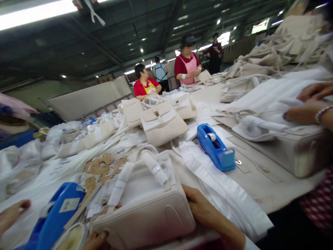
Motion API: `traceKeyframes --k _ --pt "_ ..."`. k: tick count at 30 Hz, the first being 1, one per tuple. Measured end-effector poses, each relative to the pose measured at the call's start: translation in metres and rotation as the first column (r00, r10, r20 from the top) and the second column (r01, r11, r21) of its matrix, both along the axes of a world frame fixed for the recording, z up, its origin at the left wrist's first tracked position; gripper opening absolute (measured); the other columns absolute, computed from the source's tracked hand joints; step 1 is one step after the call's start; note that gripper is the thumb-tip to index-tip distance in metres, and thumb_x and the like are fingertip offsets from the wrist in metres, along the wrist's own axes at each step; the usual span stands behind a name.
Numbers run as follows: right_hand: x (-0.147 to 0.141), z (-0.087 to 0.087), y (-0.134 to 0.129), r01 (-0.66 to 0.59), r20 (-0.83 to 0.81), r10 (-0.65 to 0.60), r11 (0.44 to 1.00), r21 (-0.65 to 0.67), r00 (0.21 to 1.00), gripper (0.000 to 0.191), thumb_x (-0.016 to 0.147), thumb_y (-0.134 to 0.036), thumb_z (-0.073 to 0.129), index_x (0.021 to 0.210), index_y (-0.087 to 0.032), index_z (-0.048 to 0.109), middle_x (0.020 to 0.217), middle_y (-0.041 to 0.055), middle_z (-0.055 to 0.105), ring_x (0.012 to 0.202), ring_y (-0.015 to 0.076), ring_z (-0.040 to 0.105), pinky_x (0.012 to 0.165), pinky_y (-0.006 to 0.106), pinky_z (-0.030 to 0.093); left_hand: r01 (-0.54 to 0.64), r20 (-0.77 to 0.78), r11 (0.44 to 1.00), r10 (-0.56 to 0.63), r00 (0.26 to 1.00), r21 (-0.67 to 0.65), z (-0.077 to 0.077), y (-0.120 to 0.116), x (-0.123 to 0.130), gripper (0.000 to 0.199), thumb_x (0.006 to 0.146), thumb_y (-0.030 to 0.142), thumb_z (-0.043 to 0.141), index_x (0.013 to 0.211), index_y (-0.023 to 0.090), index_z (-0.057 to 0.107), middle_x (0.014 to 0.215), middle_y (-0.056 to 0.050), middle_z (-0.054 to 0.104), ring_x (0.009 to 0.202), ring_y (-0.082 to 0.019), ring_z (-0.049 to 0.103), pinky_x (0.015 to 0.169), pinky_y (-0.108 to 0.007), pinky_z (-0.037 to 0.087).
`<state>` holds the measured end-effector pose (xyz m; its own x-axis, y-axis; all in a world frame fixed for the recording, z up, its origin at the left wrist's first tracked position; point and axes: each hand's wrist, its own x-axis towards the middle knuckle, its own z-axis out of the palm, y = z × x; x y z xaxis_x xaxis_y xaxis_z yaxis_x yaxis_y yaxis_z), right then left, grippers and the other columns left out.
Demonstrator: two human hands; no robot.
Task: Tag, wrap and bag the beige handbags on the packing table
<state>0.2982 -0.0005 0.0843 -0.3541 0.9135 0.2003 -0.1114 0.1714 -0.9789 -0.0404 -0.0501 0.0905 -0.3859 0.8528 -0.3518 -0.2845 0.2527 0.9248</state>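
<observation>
No readable text anywhere in my view. The white label [69, 205] on the near blue tape dispenser [56, 217] carries print too blurred to read, and the brown hang tags [104, 166] on the desk [260, 180] show no legible marks.

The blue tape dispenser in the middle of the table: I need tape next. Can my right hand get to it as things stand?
Probably yes. The right hand rests on the cream handbag, and only flat white plastic sheeting lies between it and the blue tape dispenser. Nothing upright blocks the way.
</observation>
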Motion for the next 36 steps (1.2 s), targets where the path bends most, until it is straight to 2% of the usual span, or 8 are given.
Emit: traceKeyframes --k 4,8,14,20,25,28,32,36 --pt "0.006 -0.005 -0.006 0.38 0.123 -0.387 0.922 0.075 0.914 0.023 0.092 -0.038 0.05 0.093 -0.022 0.067 0.099 0.0066 0.065 0.1 0.0229 0.06 0.091 0.035 0.049 -0.01 0.068 0.999 0.007 0.998 0.047 0.002 -0.001 0.004 0.086 0.033 0.032 0.09 0.115 0.022 0.068 0.099 -0.009 0.077 0.105 -0.042 0.066 0.08 -0.043 0.06" --pt "0.016 0.007 0.003 0.117 0.185 -0.127 0.991 0.062 0.975 0.047 0.091 -0.056 0.048 0.125 -0.026 0.06 0.128 0.0083 0.061 0.124 0.0292 0.053 0.104 0.042 0.044 0.02 0.109 0.997 -0.027 0.994 0.073 0.008 -0.002 0.005 0.077 0.037 0.028 0.089 0.111 0.017 0.07 0.102 -0.012 0.075 0.109 -0.041 0.063 0.085 -0.04 0.057" --pt "0.023 0.044 0.031 -0.066 0.275 0.129 0.972 -0.226 0.953 0.048 0.084 -0.061 0.057 0.112 -0.024 0.072 0.117 0.0097 0.07 0.113 0.0333 0.062 0.101 0.048 0.045 0.18 0.119 0.966 -0.204 0.972 0.187 0.012 -0.003 0.004 0.061 0.045 0.029 0.084 0.104 0.016 0.073 0.113 -0.013 0.07 0.116 -0.04 0.058 0.094 -0.041 0.051" --pt "0.016 0.082 0.05 -0.311 0.358 0.378 0.922 -0.232 0.854 0.037 0.083 -0.05 0.064 0.102 -0.022 0.077 0.105 0.0078 0.073 0.105 0.0301 0.065 0.097 0.043 0.045 0.236 0.037 0.939 -0.252 0.967 0.249 0.002 -0.004 -0.003 0.057 0.052 0.031 0.083 0.107 0.017 0.073 0.11 -0.011 0.07 0.109 -0.035 0.059 0.094 -0.036 0.049" --pt "0.008 0.07 0.047 -0.224 0.505 0.247 0.969 -0.106 0.827 0.033 0.087 -0.047 0.059 0.085 -0.02 0.078 0.083 0.0039 0.072 0.082 0.0238 0.064 0.077 0.033 0.047 0.342 -0.12 0.9 -0.321 0.94 0.27 0.008 -0.002 -0.003 0.054 0.061 0.037 0.079 0.111 0.018 0.069 0.094 -0.007 0.069 0.091 -0.027 0.06 0.084 -0.03 0.049" --pt "0.005 0.058 0.049 -0.15 0.499 0.209 0.976 -0.156 0.841 0.034 0.085 -0.047 0.06 0.075 -0.017 0.074 0.073 0.0029 0.069 0.072 0.0206 0.061 0.069 0.03 0.044 0.419 -0.192 0.875 -0.38 0.905 0.244 0.011 -0.001 -0.001 0.047 0.068 0.042 0.075 0.107 0.018 0.069 0.087 -0.004 0.066 0.086 -0.024 0.058 0.082 -0.028 0.047" --pt "-0.002 0.055 0.056 -0.03 0.522 0.156 0.97 -0.241 0.839 0.034 0.074 -0.045 0.067 0.062 -0.014 0.069 0.061 0.0021 0.065 0.061 0.017 0.056 0.061 0.027 0.039 0.363 -0.255 0.913 -0.312 0.915 0.185 0.004 -0.001 0.001 0.047 0.07 0.046 0.075 0.106 0.018 0.066 0.097 -0.005 0.065 0.096 -0.024 0.056 0.087 -0.027 0.045" --pt "-0.007 0.055 0.044 0.093 0.504 0.048 0.963 -0.252 0.862 0.039 0.075 -0.053 0.067 0.07 -0.015 0.072 0.064 0.0031 0.067 0.065 0.0188 0.058 0.06 0.026 0.04 0.338 -0.23 0.914 -0.287 0.93 0.225 -0.004 -0.003 0.004 0.043 0.075 0.048 0.072 0.104 0.019 0.061 0.091 -0.002 0.061 0.09 -0.02 0.054 0.081 -0.025 0.046"
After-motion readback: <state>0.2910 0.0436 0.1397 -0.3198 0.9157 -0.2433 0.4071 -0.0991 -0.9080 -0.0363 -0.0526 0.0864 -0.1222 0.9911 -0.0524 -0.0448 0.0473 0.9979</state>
